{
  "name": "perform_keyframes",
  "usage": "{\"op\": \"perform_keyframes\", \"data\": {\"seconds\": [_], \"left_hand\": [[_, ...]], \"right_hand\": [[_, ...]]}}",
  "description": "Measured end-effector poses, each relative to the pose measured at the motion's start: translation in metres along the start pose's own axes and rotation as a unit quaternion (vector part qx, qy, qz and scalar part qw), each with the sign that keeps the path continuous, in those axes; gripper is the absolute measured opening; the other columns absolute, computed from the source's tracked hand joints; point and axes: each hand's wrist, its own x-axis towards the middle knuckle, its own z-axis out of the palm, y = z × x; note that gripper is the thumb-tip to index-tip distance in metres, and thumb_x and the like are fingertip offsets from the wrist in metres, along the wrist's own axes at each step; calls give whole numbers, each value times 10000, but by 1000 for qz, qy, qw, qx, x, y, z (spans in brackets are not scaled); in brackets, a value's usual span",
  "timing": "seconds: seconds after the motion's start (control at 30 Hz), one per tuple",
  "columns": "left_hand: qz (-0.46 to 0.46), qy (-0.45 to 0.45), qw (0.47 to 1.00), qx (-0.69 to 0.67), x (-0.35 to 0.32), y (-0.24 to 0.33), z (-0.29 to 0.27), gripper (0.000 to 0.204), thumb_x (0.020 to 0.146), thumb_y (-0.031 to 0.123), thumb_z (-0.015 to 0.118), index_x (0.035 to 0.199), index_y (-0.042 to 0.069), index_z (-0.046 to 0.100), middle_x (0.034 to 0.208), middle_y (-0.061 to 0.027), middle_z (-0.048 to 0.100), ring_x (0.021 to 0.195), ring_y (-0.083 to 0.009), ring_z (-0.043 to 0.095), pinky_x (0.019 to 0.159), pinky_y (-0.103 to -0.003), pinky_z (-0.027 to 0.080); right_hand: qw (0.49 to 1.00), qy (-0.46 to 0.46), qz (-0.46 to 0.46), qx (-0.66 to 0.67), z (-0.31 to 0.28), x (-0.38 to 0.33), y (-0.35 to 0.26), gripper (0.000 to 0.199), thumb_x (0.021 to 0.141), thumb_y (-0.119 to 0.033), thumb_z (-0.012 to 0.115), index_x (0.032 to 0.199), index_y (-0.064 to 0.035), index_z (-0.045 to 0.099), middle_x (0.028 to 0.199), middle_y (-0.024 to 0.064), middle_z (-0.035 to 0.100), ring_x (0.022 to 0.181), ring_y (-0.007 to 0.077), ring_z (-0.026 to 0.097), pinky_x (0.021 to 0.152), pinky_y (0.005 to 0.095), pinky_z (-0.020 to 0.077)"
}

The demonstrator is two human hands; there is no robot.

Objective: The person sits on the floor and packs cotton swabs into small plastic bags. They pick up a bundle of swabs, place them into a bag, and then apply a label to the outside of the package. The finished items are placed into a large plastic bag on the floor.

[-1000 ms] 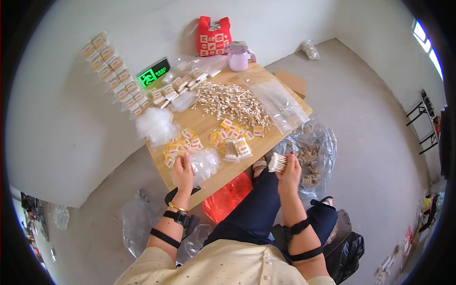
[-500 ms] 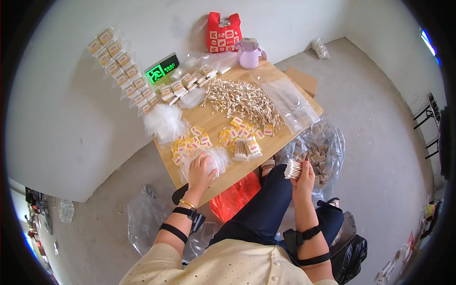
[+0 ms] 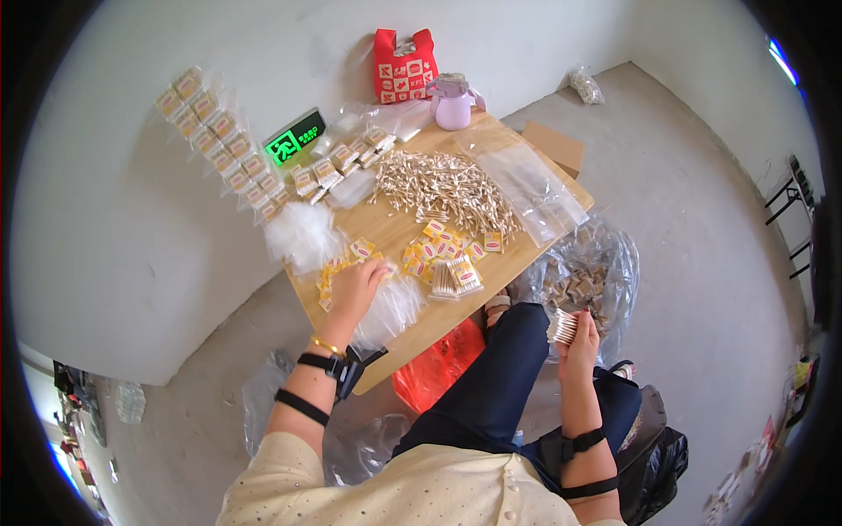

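Observation:
My right hand (image 3: 577,351), off the table's right front side, is closed round a bundle of cotton swabs (image 3: 562,327) with their white tips fanned out. Over the front left of the table, my left hand (image 3: 354,287) has its fingers drawn together at the edge of some yellow-and-white cards (image 3: 362,248); whatever they pinch is too small to tell. Clear plastic sleeves (image 3: 392,309) lie just beside that hand. Packed cotton swabs (image 3: 457,277) rest near the table's front edge, below a second spread of cards (image 3: 433,250). Behind them is a large heap of loose swabs (image 3: 443,186).
The wooden table (image 3: 399,230) also bears a pile of clear bags (image 3: 303,237), rows of filled packs (image 3: 340,163), a large flat bag (image 3: 526,188) and a lilac jug (image 3: 453,107). A lit exit sign (image 3: 294,138) stands behind. A big plastic bag of packs (image 3: 614,263) sits at the right.
My left hand has moved up and left, off the clear sleeves to the yellow cards, its fingers now drawn together. The right hand with the cotton swabs has shifted slightly right and down.

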Motion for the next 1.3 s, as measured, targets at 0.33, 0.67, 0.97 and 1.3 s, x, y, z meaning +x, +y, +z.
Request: {"op": "perform_keyframes", "data": {"seconds": [0.33, 0.67, 0.97, 1.3], "left_hand": [[-70, -45, 996, -21, 87, -5, 46, 383, 912, 441, 616, 1026, 78, 659, 842, -162, 701, 816, -331, 680, 712, -418, 516], [-141, -125, 950, -251, 93, -19, 49, 373, 796, 153, 771, 1125, 115, 599, 849, -95, 686, 793, -171, 650, 712, -329, 502], [-146, -147, 948, -241, 92, -40, 73, 470, 779, 106, 771, 1205, 82, 571, 890, -75, 661, 742, -153, 631, 644, -331, 503], [-110, -92, 981, -128, 95, -28, 79, 265, 798, 226, 783, 930, 16, 690, 679, -94, 675, 629, -163, 656, 585, -287, 518]], "right_hand": [[999, 20, -13, 25, -29, -4, -12, 281, 1034, -339, 491, 905, -98, 558, 704, 14, 593, 483, 62, 484, 361, 212, 289], [999, 34, -1, 11, -33, -5, -12, 292, 1033, -353, 487, 905, -102, 565, 713, 12, 604, 487, 62, 495, 367, 207, 309], [998, 40, 6, 40, -42, -2, -9, 291, 1032, -348, 491, 899, -100, 564, 701, 11, 596, 472, 65, 464, 363, 219, 275], [999, 46, 4, 21, -48, -2, -8, 289, 1033, -339, 491, 883, -103, 564, 698, 8, 594, 472, 68, 463, 365, 221, 273]]}}
